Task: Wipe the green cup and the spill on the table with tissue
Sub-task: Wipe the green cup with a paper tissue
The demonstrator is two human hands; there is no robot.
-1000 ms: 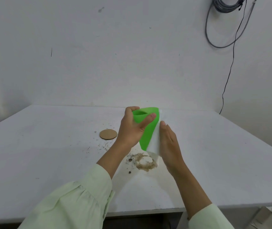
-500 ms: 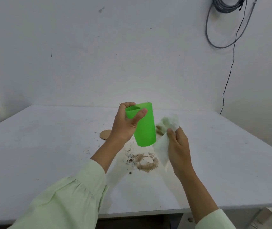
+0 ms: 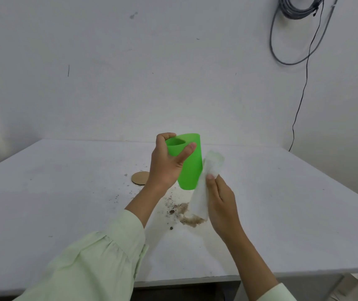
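Observation:
My left hand [image 3: 166, 164] grips the green cup [image 3: 192, 168] near its rim and holds it upright in the air above the table. Just right of the cup, my right hand [image 3: 221, 200] holds a white tissue [image 3: 206, 185] that hangs lengthwise beside the cup's wall; I cannot tell whether it touches the cup. Below them a brown spill [image 3: 186, 215] with dark crumbs lies on the white table [image 3: 65, 192]. The tissue's lower end hides part of the spill.
A round cardboard coaster [image 3: 140, 178] lies on the table left of the cup, partly behind my left wrist. The white wall stands behind the table, with a coil of grey cable [image 3: 293, 29] hanging at the upper right. The table's front edge is near my sleeves.
The tissue was pressed against the tilted cup, then my right hand pulled it off. The cup turned upright and the tissue is back beside its wall.

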